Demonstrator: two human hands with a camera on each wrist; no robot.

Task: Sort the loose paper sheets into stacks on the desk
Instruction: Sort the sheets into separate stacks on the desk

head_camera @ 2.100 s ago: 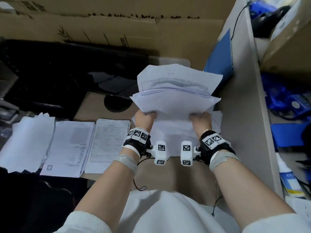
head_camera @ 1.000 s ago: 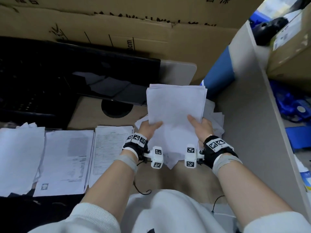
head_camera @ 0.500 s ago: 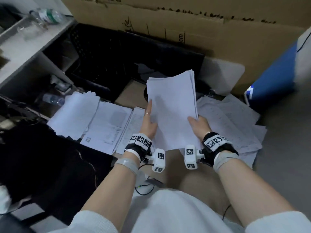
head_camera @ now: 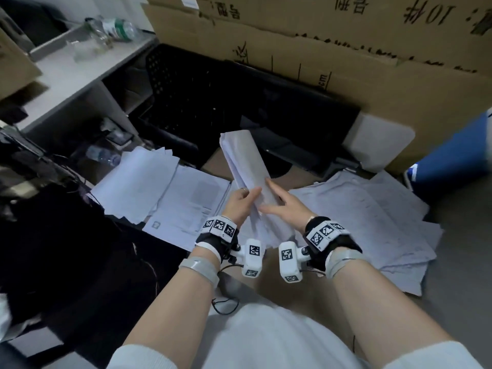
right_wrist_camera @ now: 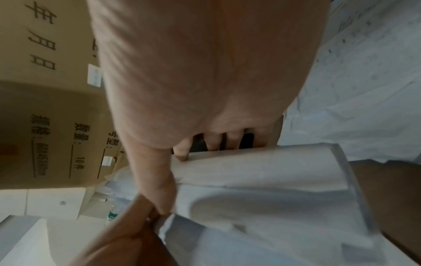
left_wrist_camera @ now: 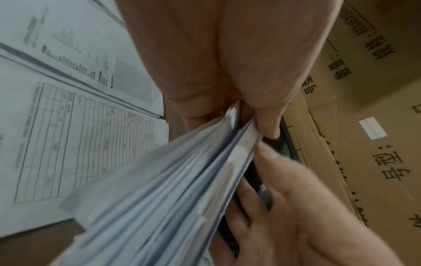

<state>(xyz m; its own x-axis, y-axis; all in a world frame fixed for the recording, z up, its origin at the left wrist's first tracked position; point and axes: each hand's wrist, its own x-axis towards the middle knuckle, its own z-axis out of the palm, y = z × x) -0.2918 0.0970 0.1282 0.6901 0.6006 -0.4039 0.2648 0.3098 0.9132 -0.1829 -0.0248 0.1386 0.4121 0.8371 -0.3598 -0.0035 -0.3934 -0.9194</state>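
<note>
Bundle of sheets (head_camera: 247,166), previously flat-on, now stands edge-up over the counter (head_camera: 282,288). Left hand (head_camera: 241,202) fingers pinch its lower edge; right hand (head_camera: 286,205) fingers lie straight against it. Squaring precedes stacking.

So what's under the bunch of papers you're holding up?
Under the bunch of papers I see brown desk and the edge of a printed stack. The bunch and both hands hide the rest.
</note>
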